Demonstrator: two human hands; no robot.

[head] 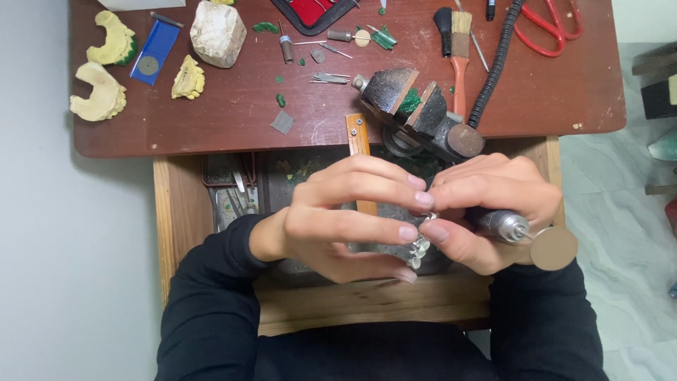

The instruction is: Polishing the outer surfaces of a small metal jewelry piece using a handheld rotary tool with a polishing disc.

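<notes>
1. Head view: the left hand [338, 215] is pinching a small silvery metal piece [420, 247] at its fingertips, fingers closed on it.
2. The right hand [486, 212] is gripping a rotary handpiece [502, 224], long axis pointing right, disc [553, 248] outboard, away from the piece.
3. Both are meeting above the drawer [211, 212], below the vise [416, 113] on the surface [233, 120].

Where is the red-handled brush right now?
In the head view, the brush lies on the table at upper right, between the vise and black ribbed hose.

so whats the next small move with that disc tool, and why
Probably turn the right hand so the round disc faces the small metal piece. The disc now points away to the right, while both hands' fingertips, left hand included, pinch the piece between them.
</notes>
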